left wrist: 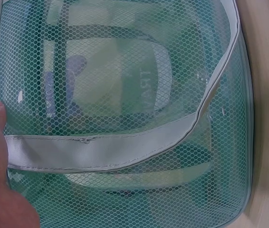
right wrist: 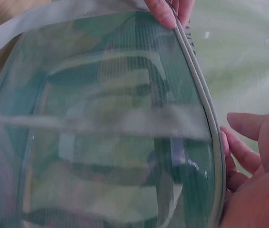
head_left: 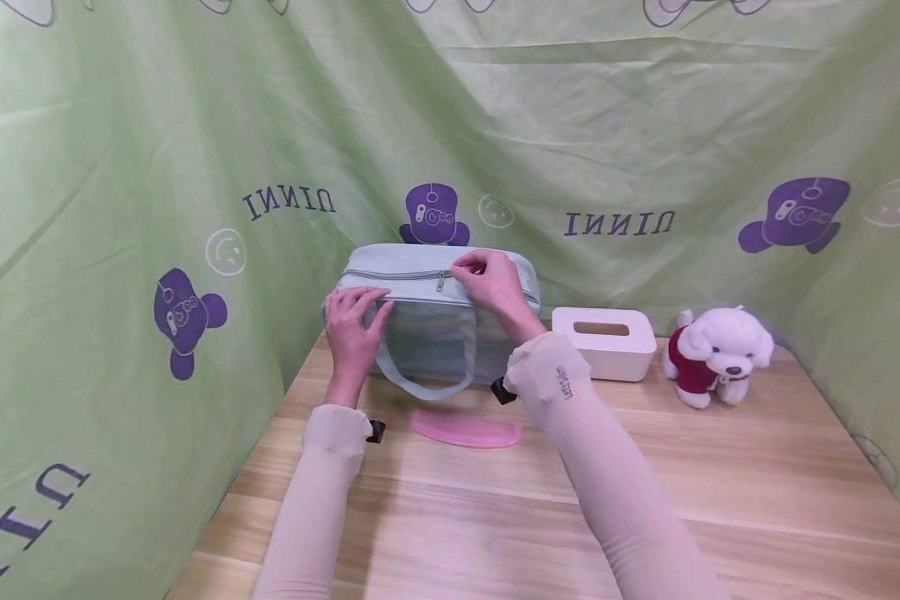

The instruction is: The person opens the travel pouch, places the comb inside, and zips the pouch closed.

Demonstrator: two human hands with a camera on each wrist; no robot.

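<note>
A pale blue-green toiletry bag [head_left: 420, 333] with see-through mesh sides stands upright at the back of the table; its carry strap [head_left: 427, 392] hangs down in front. A zipper [head_left: 390, 276] runs along the top, with one metal pull [head_left: 440, 282] visible. My left hand [head_left: 352, 329] holds the top front edge, thumb in front and fingers over the top. With thumb and forefinger, my right hand [head_left: 491, 283] pinches at the zipper just right of that pull; what lies between the fingertips is hidden. In the right wrist view, the right hand [right wrist: 258, 161] is behind the bag's edge.
A pink comb [head_left: 465, 430] lies on the wooden table [head_left: 480, 525] in front of the bag. To the right stand a white tissue box [head_left: 607, 358] and a white plush dog [head_left: 720, 354] in red. Green printed cloth [head_left: 570, 125] hangs around the table.
</note>
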